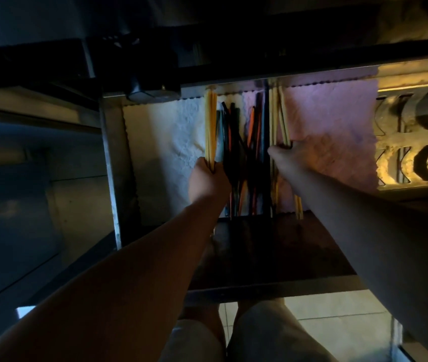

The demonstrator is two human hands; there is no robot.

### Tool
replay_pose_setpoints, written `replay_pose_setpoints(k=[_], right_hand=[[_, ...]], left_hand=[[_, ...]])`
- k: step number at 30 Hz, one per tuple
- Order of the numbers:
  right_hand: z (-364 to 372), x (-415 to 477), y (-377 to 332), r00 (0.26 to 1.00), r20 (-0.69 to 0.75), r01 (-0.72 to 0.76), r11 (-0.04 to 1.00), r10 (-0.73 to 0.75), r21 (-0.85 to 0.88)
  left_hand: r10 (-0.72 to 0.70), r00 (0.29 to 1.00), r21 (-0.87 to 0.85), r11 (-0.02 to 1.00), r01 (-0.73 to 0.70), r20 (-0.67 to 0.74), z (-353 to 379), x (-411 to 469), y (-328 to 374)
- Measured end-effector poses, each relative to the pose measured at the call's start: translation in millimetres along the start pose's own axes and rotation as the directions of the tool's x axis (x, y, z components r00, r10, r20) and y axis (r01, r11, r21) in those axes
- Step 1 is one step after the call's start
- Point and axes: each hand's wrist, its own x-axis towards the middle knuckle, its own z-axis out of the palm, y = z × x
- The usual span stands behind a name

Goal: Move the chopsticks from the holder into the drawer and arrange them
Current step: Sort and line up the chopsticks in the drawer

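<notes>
An open metal drawer [111,158] is lined with a white cloth on the left and a pink cloth on the right. My left hand [207,178] is closed around a bundle of yellow chopsticks [210,126] that points toward the drawer's back. A loose pile of black and orange chopsticks [241,152] lies in the middle of the drawer. My right hand [288,155] rests on the pink cloth and grips a second group of yellow chopsticks [279,118], whose ends stick out behind my wrist. No holder is visible in the dim light.
A rack with curved slots [406,137] sits at the drawer's right side. A dark counter edge [233,66] overhangs the back. The drawer's front panel [260,257] lies under my forearms, with my knees and a tiled floor [338,309] below.
</notes>
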Motion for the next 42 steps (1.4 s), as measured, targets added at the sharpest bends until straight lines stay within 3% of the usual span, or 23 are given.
replay_pose_setpoints(k=[7, 10, 15, 23, 28, 42], right_hand=[[-24.8, -19.6, -7.6, 0.999, -0.017, 0.037, 0.999, -0.037, -0.028], [-32.6, -23.5, -4.7, 1.000, -0.002, 0.000, 0.998, 0.000, 0.064], [-37.2, -28.2, -5.1, 0.990, 0.086, 0.092, 0.976, -0.111, 0.196], [-63.8, -27.2, -3.6, 0.964, 0.210, 0.076, 0.927, -0.163, 0.367], [-75.3, -54.0, -16.6, 0.929, 0.298, -0.015, 0.784, -0.218, 0.621], [-107.9, -39.3, -0.6, 0.888, 0.455, -0.276, 0.717, -0.064, 0.640]], left_hand=[[-0.009, 1.000, 0.028, 1.000, 0.009, -0.015, -7.8, 2.8, -6.4], [-0.025, 1.000, 0.025, 0.999, 0.025, -0.014, -6.7, 2.9, -6.6], [-0.091, 0.995, -0.059, 0.994, 0.093, 0.042, -2.8, 3.2, -2.9], [-0.127, 0.991, -0.201, 0.971, 0.132, 0.040, 10.2, -12.3, 14.1], [-0.155, 0.987, -0.233, 0.960, 0.158, 0.031, 23.4, -20.3, 24.2], [-0.103, 0.992, -0.242, 0.963, 0.118, 0.074, 46.0, -38.9, 49.5]])
